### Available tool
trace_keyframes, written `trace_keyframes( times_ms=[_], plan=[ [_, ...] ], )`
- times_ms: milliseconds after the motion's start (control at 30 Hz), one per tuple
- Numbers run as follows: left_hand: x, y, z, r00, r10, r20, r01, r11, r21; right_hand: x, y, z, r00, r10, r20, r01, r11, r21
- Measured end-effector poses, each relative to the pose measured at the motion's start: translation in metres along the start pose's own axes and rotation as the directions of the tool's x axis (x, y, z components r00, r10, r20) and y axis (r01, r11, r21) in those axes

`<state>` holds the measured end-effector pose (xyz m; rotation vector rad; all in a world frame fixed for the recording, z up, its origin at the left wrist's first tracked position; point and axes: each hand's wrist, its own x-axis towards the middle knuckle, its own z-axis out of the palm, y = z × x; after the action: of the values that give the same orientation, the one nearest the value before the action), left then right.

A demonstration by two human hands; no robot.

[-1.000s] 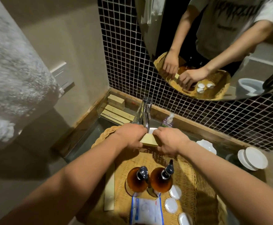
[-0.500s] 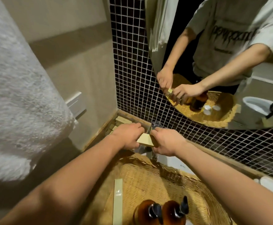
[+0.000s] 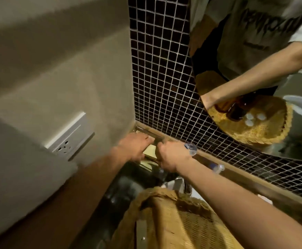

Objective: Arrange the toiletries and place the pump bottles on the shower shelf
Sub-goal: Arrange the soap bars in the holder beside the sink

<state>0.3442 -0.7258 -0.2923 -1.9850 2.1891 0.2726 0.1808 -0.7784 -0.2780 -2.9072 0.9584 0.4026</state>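
My left hand (image 3: 135, 146) and my right hand (image 3: 171, 155) both hold a small pale yellow toiletry box (image 3: 149, 151) in the back left corner of the counter, over other pale boxes (image 3: 144, 163) stacked there. The woven wicker basket (image 3: 166, 218) sits in front of me at the bottom, with a long pale packet (image 3: 141, 232) lying inside it. The amber pump bottles are out of direct sight; they show only in the mirror (image 3: 254, 87), standing in the reflected basket beside small white caps.
A dark mosaic tile wall (image 3: 161, 69) runs behind a wooden ledge (image 3: 218, 165). A small clear bottle (image 3: 190, 149) stands on the ledge by my right wrist. A white wall socket (image 3: 71, 139) and a grey towel (image 3: 12, 159) are at left.
Both hands carried the small box away from the basket, back and left into the counter corner. The view swung left and up, so the pump bottles dropped out of direct sight.
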Motion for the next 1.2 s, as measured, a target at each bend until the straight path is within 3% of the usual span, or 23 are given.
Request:
trace_keyframes(
  times_ms=[200,367,567,933,1200],
  plan=[
    [0.018,-0.015,0.027,0.999,-0.003,0.037,0.003,1.000,-0.002,0.025,-0.004,0.029,0.999,0.026,0.025,-0.028,0.997,0.067],
    [0.025,-0.021,0.046,0.994,0.102,0.027,-0.103,0.993,0.064,0.034,-0.005,0.042,0.996,0.041,0.079,-0.047,0.996,0.075],
    [0.031,-0.024,0.055,0.988,0.130,0.084,-0.134,0.990,0.037,0.040,-0.009,0.056,0.989,0.038,0.142,-0.050,0.995,0.084],
    [0.030,-0.023,0.065,0.967,0.028,0.255,-0.015,0.998,-0.054,0.046,-0.014,0.078,0.989,0.046,0.140,-0.075,0.974,0.215],
    [0.029,-0.021,0.074,0.970,0.033,0.242,-0.019,0.998,-0.061,0.045,-0.012,0.083,0.970,0.038,0.239,-0.103,0.959,0.265]
  ],
)
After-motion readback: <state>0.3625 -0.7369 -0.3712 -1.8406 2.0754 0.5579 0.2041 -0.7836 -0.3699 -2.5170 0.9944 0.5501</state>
